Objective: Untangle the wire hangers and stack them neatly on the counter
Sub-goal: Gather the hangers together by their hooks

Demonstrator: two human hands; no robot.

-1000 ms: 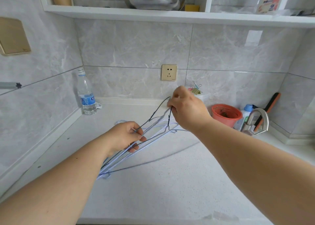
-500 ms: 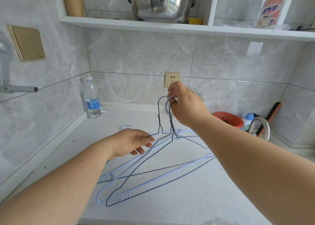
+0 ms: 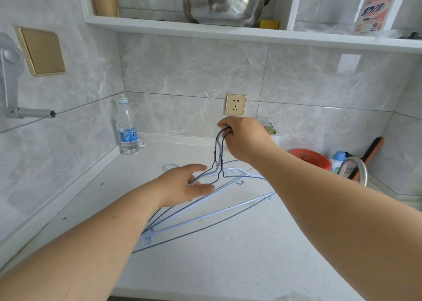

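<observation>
Several wire hangers (image 3: 205,218), dark blue and white, hang together over the white speckled counter (image 3: 228,266). My right hand (image 3: 244,141) is shut on their bunched hooks and lifts them, so their lower bars slope down to the left and rest on the counter. My left hand (image 3: 182,186) pinches the left shoulder wires between thumb and fingers, just below the twisted necks. One white hook (image 3: 170,166) lies on the counter behind my left hand.
A water bottle (image 3: 127,129) stands in the back left corner. At the back right are a red bowl (image 3: 312,161), a faucet (image 3: 354,170), a small bottle and a brush. A wall socket (image 3: 236,104) sits behind my right hand. A shelf (image 3: 228,31) with a steel bowl overhangs.
My right hand has raised the hooks from near the counter to upright. The hangers swung open toward me, and my left hand slid up to the shoulders near the necks.
</observation>
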